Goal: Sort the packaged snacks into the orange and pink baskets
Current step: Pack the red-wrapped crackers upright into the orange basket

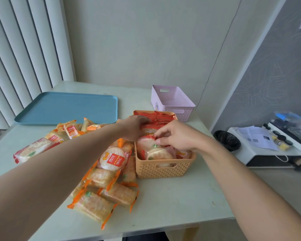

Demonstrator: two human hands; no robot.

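The orange basket (163,168) stands mid-table, filled with several red-edged round rice-cracker packs (159,153). My right hand (176,136) reaches over it and pinches the red edge of one pack (146,142) standing in the basket. My left hand (135,126) lies at the basket's left rim, its fingers on the packs at the back; their grip is hidden. The pink basket (172,103) behind it holds no snacks that I can see. A pile of orange-edged cracker packs (109,193) and one round pack (112,160) lie left of the orange basket.
A blue tray (68,108) lies at the back left of the pale table (172,202). More packs (33,150) lie under my left forearm. To the right, off the table, stand a black bin (227,140) and a low white stand with papers and jars (261,145).
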